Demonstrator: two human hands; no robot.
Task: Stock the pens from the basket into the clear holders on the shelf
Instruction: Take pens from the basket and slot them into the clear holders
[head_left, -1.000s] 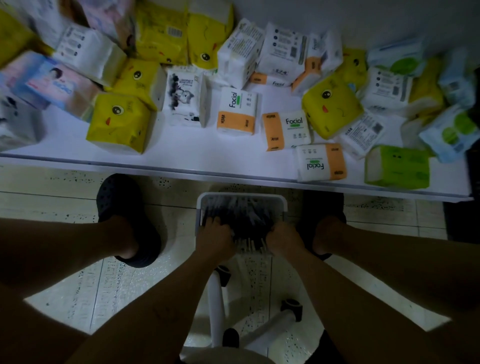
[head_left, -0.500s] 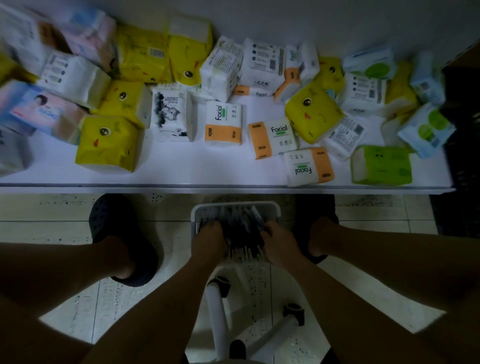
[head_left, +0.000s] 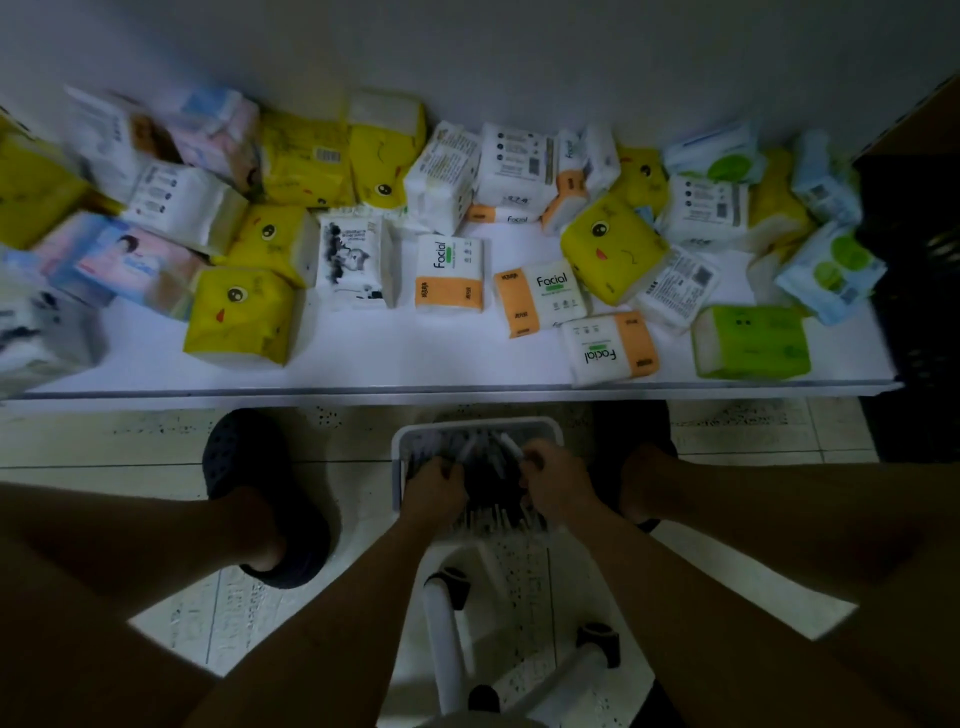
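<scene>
A person's left hand (head_left: 434, 483) and right hand (head_left: 558, 480) are reaching into a white rectangular plastic basket (head_left: 477, 427) sitting low between two dark clogs (head_left: 244, 452). The fingers of each hand are curling around a bunch of dark-and-white pens (head_left: 491, 512) lying in it. Beyond, a white shelf board (head_left: 415, 358) is carrying yellow, orange-and-white and green soft tissue packs (head_left: 449, 280).

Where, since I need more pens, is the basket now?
Head view, lower centre: the basket is just below the shelf, between two dark shoes, with the left hand and right hand gripping pens in it.
</scene>
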